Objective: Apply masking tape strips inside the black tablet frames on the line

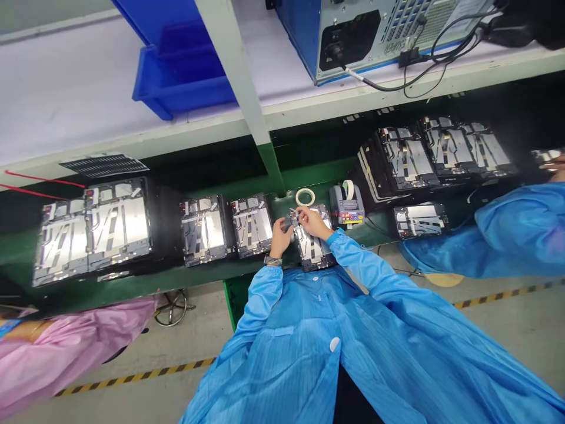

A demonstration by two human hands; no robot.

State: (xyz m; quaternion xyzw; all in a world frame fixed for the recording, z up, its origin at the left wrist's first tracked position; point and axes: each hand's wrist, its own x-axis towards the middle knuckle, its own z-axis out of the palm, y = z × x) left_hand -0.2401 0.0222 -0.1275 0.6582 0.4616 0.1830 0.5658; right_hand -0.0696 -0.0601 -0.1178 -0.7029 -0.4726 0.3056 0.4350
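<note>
Head view: the left hand (281,237) and right hand (312,222) work at the top of an open tablet frame (312,247) on the green worktop (132,284). The right fingers (300,215) look pinched closed, but what they hold is too small to see. The left fingers look curled, but I cannot tell if they grip. A tape roll (305,196) lies at 12 o'clock, a tape dispenser (346,204) at 1 o'clock. A slip could tear the thin strips, or a bump could push this frame into the next frame (252,225) at 9 o'clock.
</note>
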